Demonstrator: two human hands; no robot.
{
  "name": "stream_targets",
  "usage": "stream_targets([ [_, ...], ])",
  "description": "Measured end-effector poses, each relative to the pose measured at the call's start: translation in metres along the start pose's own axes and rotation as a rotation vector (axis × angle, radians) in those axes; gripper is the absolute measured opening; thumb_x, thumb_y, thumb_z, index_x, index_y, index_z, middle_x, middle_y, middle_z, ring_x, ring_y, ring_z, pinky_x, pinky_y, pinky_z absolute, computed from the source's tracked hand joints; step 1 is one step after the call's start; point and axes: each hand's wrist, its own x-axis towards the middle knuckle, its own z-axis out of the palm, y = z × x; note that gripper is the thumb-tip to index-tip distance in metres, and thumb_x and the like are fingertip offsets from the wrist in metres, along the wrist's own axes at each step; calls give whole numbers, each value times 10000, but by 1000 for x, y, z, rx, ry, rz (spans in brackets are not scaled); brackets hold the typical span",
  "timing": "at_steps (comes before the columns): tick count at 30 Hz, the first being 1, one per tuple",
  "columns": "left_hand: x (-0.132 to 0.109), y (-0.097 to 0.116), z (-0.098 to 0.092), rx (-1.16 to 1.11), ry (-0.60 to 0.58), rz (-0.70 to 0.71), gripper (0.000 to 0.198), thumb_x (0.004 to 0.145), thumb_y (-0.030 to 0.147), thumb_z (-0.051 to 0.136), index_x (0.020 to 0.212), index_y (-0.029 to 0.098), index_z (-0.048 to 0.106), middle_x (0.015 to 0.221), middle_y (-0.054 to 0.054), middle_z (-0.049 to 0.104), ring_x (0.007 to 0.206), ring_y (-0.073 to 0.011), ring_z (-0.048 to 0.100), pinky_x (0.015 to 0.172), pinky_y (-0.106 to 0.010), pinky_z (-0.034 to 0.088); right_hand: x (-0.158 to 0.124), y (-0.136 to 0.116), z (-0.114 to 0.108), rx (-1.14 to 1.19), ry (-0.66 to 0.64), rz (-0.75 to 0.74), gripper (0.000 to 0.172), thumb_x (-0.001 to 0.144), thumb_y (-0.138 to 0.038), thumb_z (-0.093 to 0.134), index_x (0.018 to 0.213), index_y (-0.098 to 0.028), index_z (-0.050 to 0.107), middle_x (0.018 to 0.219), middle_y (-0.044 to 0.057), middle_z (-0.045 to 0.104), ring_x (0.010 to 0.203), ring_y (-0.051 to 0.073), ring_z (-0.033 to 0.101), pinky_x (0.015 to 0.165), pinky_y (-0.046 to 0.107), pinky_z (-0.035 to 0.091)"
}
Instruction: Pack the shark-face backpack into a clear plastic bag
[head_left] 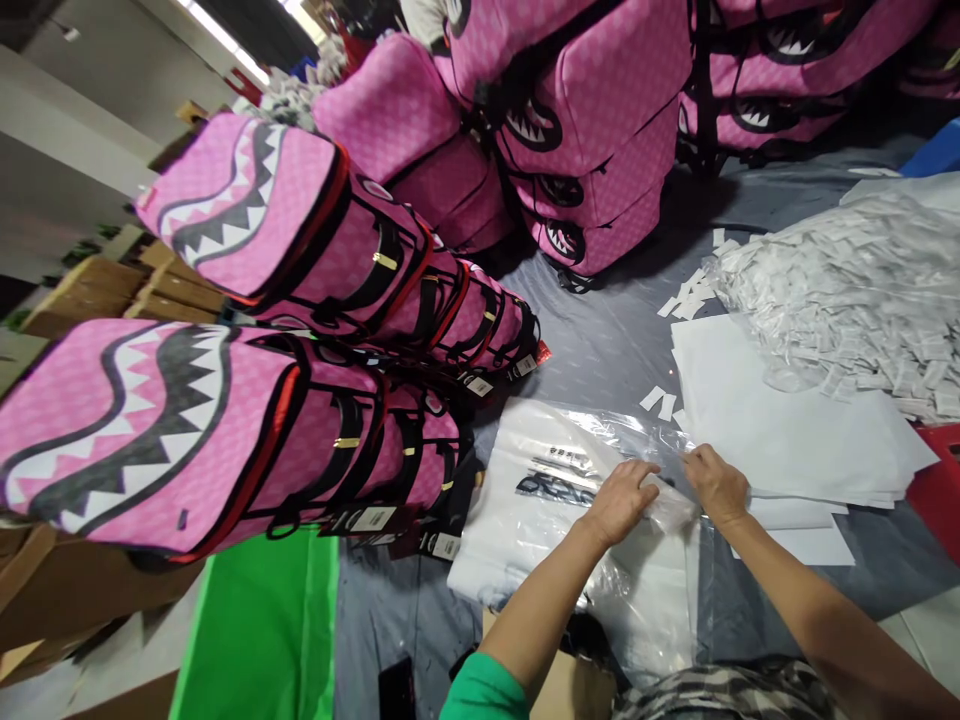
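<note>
Clear plastic bag is lying on a gray sheet, the left hand clamping its bunched end, the right hand touching its edge just beside; white paper and tagged pink backpacks are waiting stacked nearby.

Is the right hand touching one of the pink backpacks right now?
No, the right hand is on the clear plastic bag, apart from the pink backpacks.
</note>
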Motion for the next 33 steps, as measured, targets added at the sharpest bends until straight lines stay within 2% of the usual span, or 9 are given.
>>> stream_targets([
  [3,3,0,1,-23,43,-5,322,987,147,453,1270,169,606,1521,-86,501,1391,-211,443,1170,-403,411,-12,-7,-13,62,35,-106,323,1025,-121,461,952,-213,762,852,45,701,685,136,620,560,248,380],
  [6,7,-3,1,82,47,108,183,958,145,522,981,158,703,1596,-105,403,1514,-281,271,1247,-494,286,-30,-16,-26,149,27,-267,347,1045,-140,438,937,-234,754,884,25,720,701,133,638,611,241,443],
  [9,7,-9,3,204,-20,196,156,949,129,562,900,176,702,1291,-100,638,1337,-256,483,1243,-527,261,-41,-16,-35,238,2,-385,372,1062,-166,392,1010,-282,741,939,-18,727,758,115,662,676,211,495],
  [12,1,-13,4,232,-35,223,180,966,103,531,955,184,691,1046,-53,672,1018,-184,596,1149,-435,378,-30,-5,-31,237,29,-267,321,1080,-243,388,1158,-239,699,1015,37,709,822,148,676,695,236,524],
  [15,-10,-14,4,225,-27,218,179,992,136,509,971,174,683,1072,-66,663,958,-179,584,952,-327,471,-5,5,-11,166,49,-76,333,1074,-300,384,1215,-179,660,1058,110,675,755,193,652,499,278,420],
  [20,-28,-10,4,219,-50,214,181,1016,187,499,1030,188,680,1160,-64,668,1002,-177,598,914,-291,474,21,3,15,149,-30,-16,303,1004,-203,413,903,-202,699,865,79,637,680,195,590,452,287,237],
  [24,-37,-8,5,110,-46,167,229,1023,182,471,1172,209,642,1347,-68,621,1107,-180,614,962,-294,500,20,-5,1,213,-80,-32,275,993,-212,454,808,-206,657,823,67,608,742,210,588,567,290,364],
  [29,-34,-7,5,21,0,79,603,955,61,367,1519,274,359,1607,-123,388,1089,-197,669,859,-337,589,2,-22,-31,409,-131,-69,175,961,-235,462,897,-227,625,1175,119,628,1093,285,596,920,425,497],
  [33,-15,-1,1,13,19,122,618,964,64,358,1562,189,268,1496,-148,524,1216,-229,630,991,-375,568,-2,-26,-47,622,-268,-125,163,956,-255,416,911,-245,572,958,50,682,869,209,671,765,318,576],
])
